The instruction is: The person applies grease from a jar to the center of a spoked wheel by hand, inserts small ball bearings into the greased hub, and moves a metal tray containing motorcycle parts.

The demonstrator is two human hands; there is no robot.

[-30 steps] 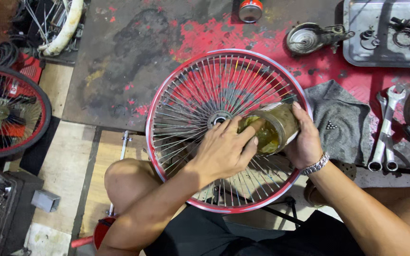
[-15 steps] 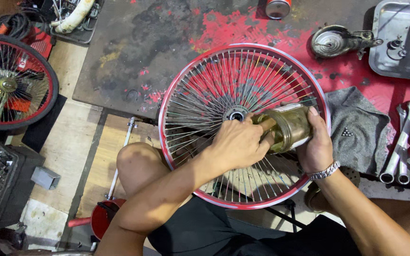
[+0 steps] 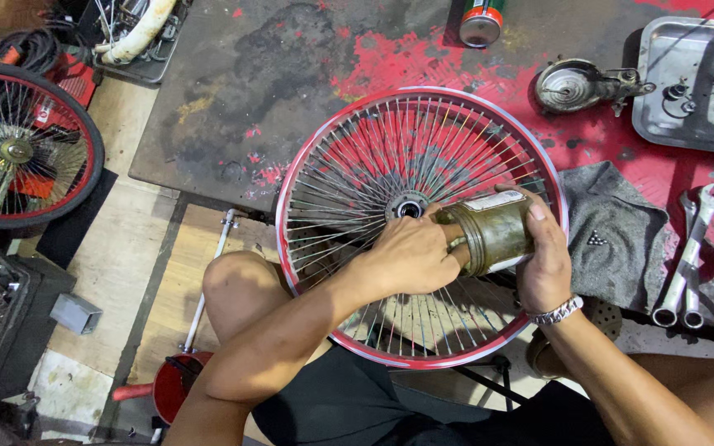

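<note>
We've got the greasy jar (image 3: 493, 231) lying on its side over the red-rimmed spoked wheel (image 3: 349, 157), just right of the hub (image 3: 407, 206). Its long axis runs roughly left to right, tipped a little, with the mouth pointing left toward the hub and the base pointing right. Our right hand (image 3: 543, 256) has a closed grip around the body of the jar, thumb on top. Our left hand (image 3: 411, 252) is curled shut at the mouth end, fingers on the rim or lid there; we can't tell which, since the hand hides it.

The wheel lies flat in front of us, over our knees. Off to the right on the floor are a grey rag (image 3: 613, 235), a couple of wrenches (image 3: 692, 252) and a metal tray (image 3: 687, 91) of small parts. A second wheel (image 3: 18, 144), this one with a tyre, sits far left.
</note>
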